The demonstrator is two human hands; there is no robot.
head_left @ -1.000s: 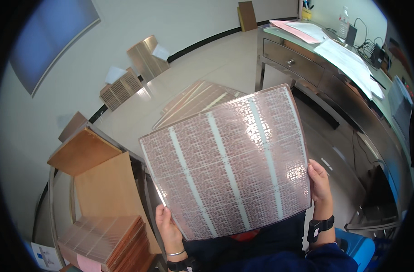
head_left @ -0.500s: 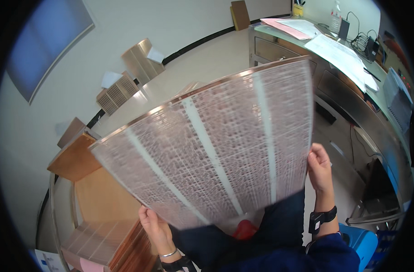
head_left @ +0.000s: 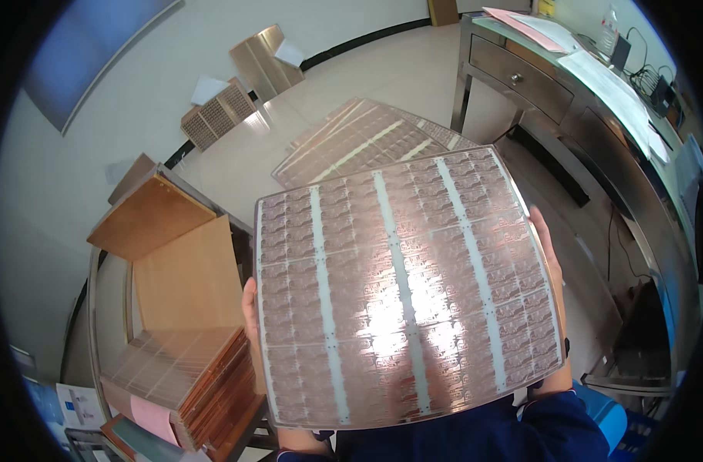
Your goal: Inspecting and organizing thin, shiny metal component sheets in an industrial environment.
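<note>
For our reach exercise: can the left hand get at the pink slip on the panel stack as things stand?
Probably not: the left hand is holding the large panel and would likely have to let go first. Nothing appears to cover the pink slip.

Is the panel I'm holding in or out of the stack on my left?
Out: left hand and right hand hold the panel by its sides, apart from the stack.

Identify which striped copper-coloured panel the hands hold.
The frontmost glossy rectangular panel, between left hand and right hand; the fanned panels and stacked panels lie untouched.
</note>
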